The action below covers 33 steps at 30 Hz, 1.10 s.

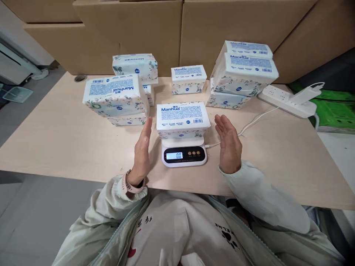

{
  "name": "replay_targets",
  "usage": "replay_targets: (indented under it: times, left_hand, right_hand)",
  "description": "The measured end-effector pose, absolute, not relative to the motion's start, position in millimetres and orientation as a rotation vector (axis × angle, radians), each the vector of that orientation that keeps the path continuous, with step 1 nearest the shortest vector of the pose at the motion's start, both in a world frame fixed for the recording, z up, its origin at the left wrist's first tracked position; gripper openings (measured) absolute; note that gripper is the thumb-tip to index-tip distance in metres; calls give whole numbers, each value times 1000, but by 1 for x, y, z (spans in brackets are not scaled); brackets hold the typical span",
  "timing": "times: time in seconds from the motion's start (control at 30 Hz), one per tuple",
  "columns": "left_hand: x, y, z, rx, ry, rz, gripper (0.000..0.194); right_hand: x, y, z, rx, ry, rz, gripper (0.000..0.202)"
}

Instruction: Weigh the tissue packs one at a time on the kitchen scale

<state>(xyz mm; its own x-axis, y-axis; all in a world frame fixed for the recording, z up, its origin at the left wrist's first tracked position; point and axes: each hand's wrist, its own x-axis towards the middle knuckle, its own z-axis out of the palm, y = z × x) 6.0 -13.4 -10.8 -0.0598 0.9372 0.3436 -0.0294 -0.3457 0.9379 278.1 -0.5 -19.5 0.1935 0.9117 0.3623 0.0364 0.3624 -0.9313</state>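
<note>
A white and blue pack of tissues [183, 120] lies on the platform of a small white digital scale [184, 163]. The lit display reads 0.0. My left hand [142, 151] is held upright just left of the pack, fingers stretched out and apart from it. On the right side, my right hand [229, 144] is raised with its palm turned inward, fingers straight, a small gap from the pack. Neither hand holds anything. Close beyond my left fingertips stands a stack of tissue packs [113, 96].
More tissue packs stand behind: a single pack [188, 79] at the middle back and a taller stack [244, 74] at the right. A white power strip [288, 100] lies far right, and a white cable [246, 125] runs to the scale. Cardboard boxes [133, 33] line the back.
</note>
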Motion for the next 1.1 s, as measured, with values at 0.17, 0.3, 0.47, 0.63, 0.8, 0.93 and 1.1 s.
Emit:
replay_targets:
  times: [0.17, 0.3, 0.47, 0.63, 0.8, 0.93, 1.1]
  left_hand:
    - [2, -12, -13, 1366, 1000, 1520, 54]
    - [4, -15, -9, 1354, 1043, 1496, 60]
    - [6, -16, -5, 1347, 1022, 1491, 59]
    - [8, -17, -2, 1328, 983, 1461, 60]
    - [9, -17, -2, 1336, 952, 1455, 56]
    - [9, -17, -2, 1330, 967, 1450, 59]
    - [8, -17, -1, 1329, 938, 1450, 56]
  right_hand:
    - [279, -1, -14, -1018, -1161, 835, 46]
    - [279, -5, -12, -1046, -1176, 855, 47]
    - [279, -7, -12, -1024, -1179, 875, 45]
    - [279, -6, -12, -1010, -1164, 907, 43]
    - [280, -7, -11, -1036, -1169, 922, 46]
    - [279, -7, -10, -1048, -1157, 920, 48]
    - [279, -6, -11, -1005, -1146, 930, 43]
